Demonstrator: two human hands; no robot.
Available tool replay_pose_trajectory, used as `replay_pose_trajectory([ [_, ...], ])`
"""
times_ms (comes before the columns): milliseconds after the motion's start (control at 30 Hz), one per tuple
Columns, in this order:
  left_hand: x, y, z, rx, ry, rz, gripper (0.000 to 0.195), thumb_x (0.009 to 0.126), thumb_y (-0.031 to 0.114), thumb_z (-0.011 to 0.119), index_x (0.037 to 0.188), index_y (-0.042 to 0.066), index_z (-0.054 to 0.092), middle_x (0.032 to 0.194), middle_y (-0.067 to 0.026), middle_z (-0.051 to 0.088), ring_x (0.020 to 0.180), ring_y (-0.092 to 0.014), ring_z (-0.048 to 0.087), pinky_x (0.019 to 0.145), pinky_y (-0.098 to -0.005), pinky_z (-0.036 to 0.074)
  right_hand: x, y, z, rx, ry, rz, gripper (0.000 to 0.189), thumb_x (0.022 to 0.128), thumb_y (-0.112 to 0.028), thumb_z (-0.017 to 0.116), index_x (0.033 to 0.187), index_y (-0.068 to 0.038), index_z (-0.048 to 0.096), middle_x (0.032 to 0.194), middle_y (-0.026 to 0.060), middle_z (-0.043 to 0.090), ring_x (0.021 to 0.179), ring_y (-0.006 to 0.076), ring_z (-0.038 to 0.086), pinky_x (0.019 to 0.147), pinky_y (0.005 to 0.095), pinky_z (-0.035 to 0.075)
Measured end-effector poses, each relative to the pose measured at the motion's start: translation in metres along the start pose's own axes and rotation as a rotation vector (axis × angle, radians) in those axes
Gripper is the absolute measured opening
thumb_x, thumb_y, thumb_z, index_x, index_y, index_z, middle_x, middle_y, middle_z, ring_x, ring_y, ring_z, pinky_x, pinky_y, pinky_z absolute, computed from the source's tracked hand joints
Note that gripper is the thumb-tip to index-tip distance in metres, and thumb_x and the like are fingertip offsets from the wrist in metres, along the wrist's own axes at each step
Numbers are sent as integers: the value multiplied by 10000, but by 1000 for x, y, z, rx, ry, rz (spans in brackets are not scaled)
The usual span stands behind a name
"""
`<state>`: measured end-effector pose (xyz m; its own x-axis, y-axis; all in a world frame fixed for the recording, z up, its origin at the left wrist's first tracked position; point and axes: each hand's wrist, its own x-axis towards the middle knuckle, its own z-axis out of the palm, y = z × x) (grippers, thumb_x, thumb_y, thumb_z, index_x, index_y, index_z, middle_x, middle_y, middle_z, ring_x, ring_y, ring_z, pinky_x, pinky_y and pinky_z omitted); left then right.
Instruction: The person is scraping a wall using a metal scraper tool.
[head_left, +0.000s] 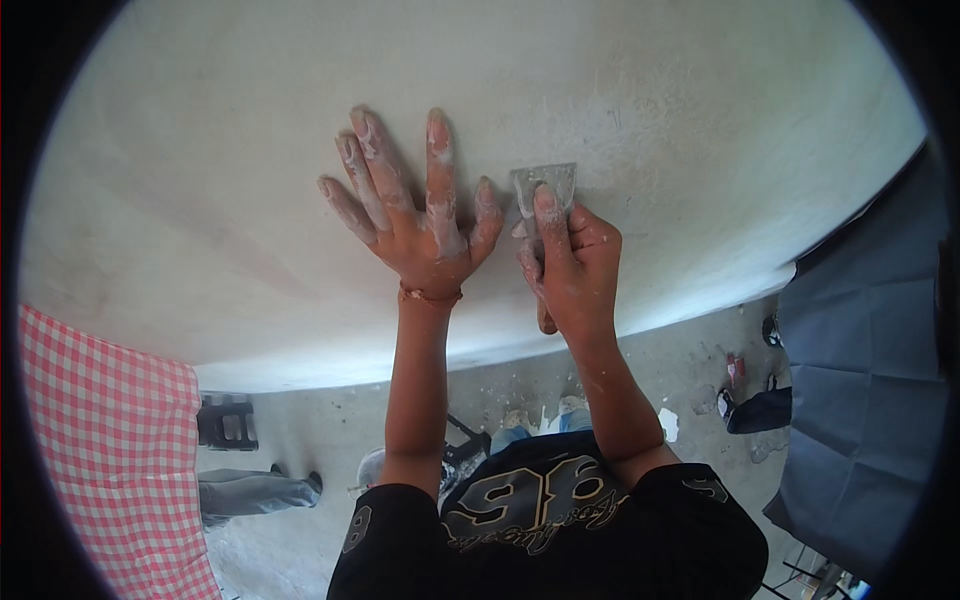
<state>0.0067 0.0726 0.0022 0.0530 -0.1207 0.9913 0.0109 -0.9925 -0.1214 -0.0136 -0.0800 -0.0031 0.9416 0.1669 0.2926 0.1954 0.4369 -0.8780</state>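
Before me rises a pale plastered wall (247, 120). My left hand (420, 210) lies against it with the fingers spread, holding nothing; white paste coats the fingers and a thin cord circles the wrist. To its right, my right hand (577, 247) grips a putty knife (561, 180) by its wooden handle. The thumb presses on the metal blade, which points up and is smeared with white paste. The blade's edge is at the wall, though firm contact cannot be judged. Above it spreads a rough whitish patch (630, 120).
A red checked cloth (120, 450) hangs at left, a dark grey sheet (847, 420) at right. Legs of other people (259, 491) show beside both. A dark plastic stool (229, 426) stands on the left. The concrete floor (360, 420) carries white splashes, and a red-handled brush (733, 367) lies at right.
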Motion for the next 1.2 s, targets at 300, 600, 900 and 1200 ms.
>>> replay_pose_trajectory([
  [300,0,2,3,23,19,21,624,896,473,488,1440,172,545,1570,-257,329,1459,-445,301,1202,-606,67,12,6,-16,-64,-52,-61,322,1021,-332,598,895,-44,666,661,-36,590,548,9,483,471,180,366],
  [600,-1,9,8,34,34,11,579,868,421,539,1410,223,591,1515,-237,442,1408,-410,415,1186,-616,140,10,16,-13,-170,53,-144,362,1048,-296,551,806,-30,600,541,-29,499,425,24,385,398,211,284],
  [900,-5,7,-7,30,-19,-9,534,902,366,517,1404,199,597,1519,-245,428,1418,-411,398,1176,-629,154,5,5,-10,-94,12,-89,342,1034,-304,577,821,-43,635,622,-27,570,480,27,461,424,196,328],
  [1200,5,5,-15,58,-62,24,502,932,219,464,1407,92,566,1536,-294,367,1443,-459,329,1171,-633,148,7,-1,-2,-77,28,-68,342,1024,-309,595,833,-30,647,630,-3,595,497,36,485,445,197,373],
])
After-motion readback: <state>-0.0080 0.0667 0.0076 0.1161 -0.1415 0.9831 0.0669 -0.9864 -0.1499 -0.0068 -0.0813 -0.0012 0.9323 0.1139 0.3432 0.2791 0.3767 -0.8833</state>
